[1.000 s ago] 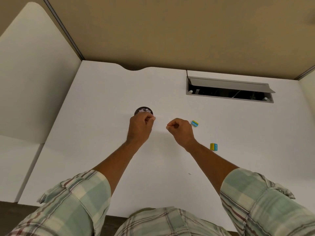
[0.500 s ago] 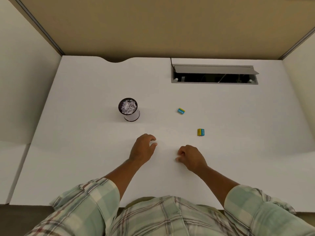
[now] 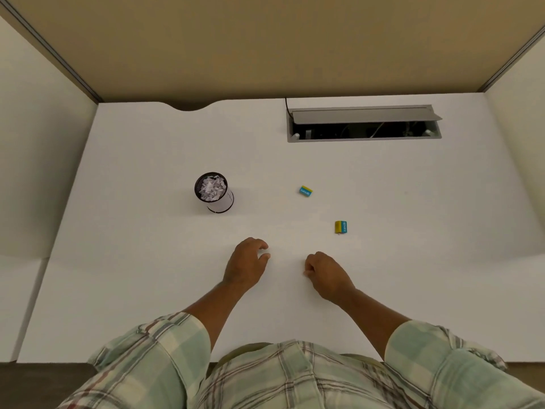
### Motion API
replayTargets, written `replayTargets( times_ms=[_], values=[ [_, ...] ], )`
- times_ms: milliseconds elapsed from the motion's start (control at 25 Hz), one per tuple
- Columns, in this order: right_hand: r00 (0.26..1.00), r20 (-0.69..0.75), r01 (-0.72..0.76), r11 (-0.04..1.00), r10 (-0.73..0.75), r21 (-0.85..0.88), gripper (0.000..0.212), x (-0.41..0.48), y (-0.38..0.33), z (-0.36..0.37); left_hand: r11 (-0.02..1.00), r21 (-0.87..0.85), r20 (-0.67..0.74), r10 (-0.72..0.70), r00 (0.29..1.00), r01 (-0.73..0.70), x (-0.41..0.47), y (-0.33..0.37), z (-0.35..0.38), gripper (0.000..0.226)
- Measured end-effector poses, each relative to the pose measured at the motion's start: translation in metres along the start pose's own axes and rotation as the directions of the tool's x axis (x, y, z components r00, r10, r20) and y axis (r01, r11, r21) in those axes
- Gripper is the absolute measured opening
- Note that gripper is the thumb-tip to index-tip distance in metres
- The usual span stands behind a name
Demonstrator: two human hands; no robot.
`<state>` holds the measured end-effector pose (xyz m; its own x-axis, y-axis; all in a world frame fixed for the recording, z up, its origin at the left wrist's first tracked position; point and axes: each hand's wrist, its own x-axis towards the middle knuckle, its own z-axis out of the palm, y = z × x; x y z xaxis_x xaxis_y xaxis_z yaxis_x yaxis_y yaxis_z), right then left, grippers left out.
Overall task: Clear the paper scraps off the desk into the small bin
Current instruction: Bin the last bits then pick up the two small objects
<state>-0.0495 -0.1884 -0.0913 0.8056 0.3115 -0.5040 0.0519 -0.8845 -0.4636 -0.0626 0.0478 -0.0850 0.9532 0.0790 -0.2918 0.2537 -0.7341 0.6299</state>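
Since paper scraps [image 3: 211, 188] are nearly weightless, soft and crumple at a touch, they probably call for a light fingertip pinch at any raised edge, and they could drift or spring back out if dropped from high up. All the scraps I can see sit heaped inside the small bin [image 3: 214, 192], which stands upright on the desk [image 3: 132, 261], well beyond the left hand's fingertips and a little to their left. That left hand [image 3: 246, 267] rests low over the desk with fingers loosely curled and slightly apart, holding nothing visible. By contrast, the right hand [image 3: 327, 274] is curled into a loose fist; whether its fingertips pinch a last scrap I cannot tell. No loose paper shows on the white surface, though white on white would be hard to spot. Counting: one bin, two hands, and two small blue-and-yellow erasers, the nearer eraser [image 3: 340, 227] just beyond the right knuckles, the farther eraser [image 3: 305, 191] farther out between the hands. One open cable tray [image 3: 364, 124] lies far beyond both.
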Motion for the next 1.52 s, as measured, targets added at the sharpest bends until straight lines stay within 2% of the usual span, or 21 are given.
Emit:
replayTargets(
  times_ms=[120,240,360,600,920,1080,1280,1520],
  values=[
    [0.984,-0.135,-0.087,0.975,0.116,0.205,0.009,0.001,0.012,-0.022,1.0,0.016,0.0,0.024,1.0,-0.024,0.014,0.008,0.004,0.019],
    [0.93,-0.243,-0.159,0.899,0.275,0.409,0.009,0.01,0.026,-0.049,0.998,0.03,0.006,0.047,0.999,-0.047,0.037,0.026,0.008,0.02],
    [0.897,-0.253,-0.195,0.837,0.363,0.51,0.027,0.026,0.038,-0.074,0.996,0.019,-0.002,0.083,0.997,-0.083,0.066,0.049,0.009,0.02],
    [0.893,-0.143,-0.335,0.843,0.426,0.422,0.048,0.059,0.053,-0.097,0.991,0.065,-0.016,0.12,0.993,-0.118,0.13,0.086,0.011,0.031],
    [0.913,-0.133,-0.351,0.909,0.385,0.224,0.013,0.066,0.059,-0.089,0.947,0.285,0.16,0.104,0.982,-0.147,0.188,0.117,0.022,0.05],
    [0.931,-0.139,-0.313,0.933,0.339,0.176,0.014,0.068,0.065,-0.083,0.877,0.428,0.237,0.125,0.963,-0.219,0.193,0.118,0.033,0.035],
    [0.941,-0.165,-0.274,0.951,0.295,0.141,0.013,0.07,0.064,-0.084,0.929,0.341,0.203,0.078,0.976,-0.145,0.18,0.113,0.036,0.013],
    [0.938,-0.089,-0.314,0.932,0.334,0.18,0.021,0.074,0.061,-0.091,0.987,0.159,0.211,-0.064,0.975,0.03,0.138,0.096,0.028,0.016]
  ],
)
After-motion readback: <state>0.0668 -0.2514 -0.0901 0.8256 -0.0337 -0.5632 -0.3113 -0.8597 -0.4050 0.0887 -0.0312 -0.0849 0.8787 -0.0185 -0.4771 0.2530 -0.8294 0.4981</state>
